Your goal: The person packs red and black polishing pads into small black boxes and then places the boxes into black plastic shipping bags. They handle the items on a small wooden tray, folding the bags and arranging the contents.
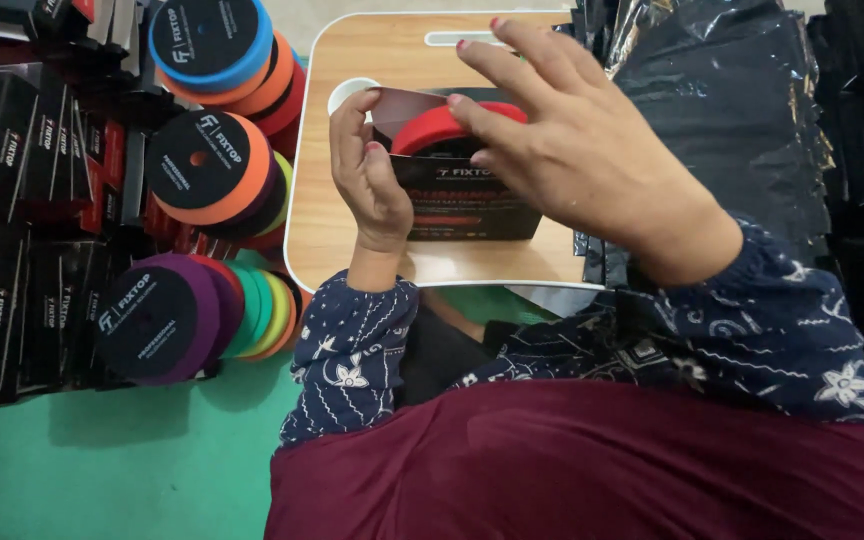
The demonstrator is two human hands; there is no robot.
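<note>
Right hand [592,150] fingers spread over red pad [432,128]; left hand [372,180] fingers gripping black box [472,205].

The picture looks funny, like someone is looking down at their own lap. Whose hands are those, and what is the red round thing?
A camera worn on the person's head looks down, so you see their own two hands. The left hand steadies a black cardboard box on a small wooden lap table. The right hand rests on a red round foam pad poking out of the box's open top. Stacks of colourful round foam pads and more black boxes lie to the left; shiny black plastic bags are on the right.
</note>
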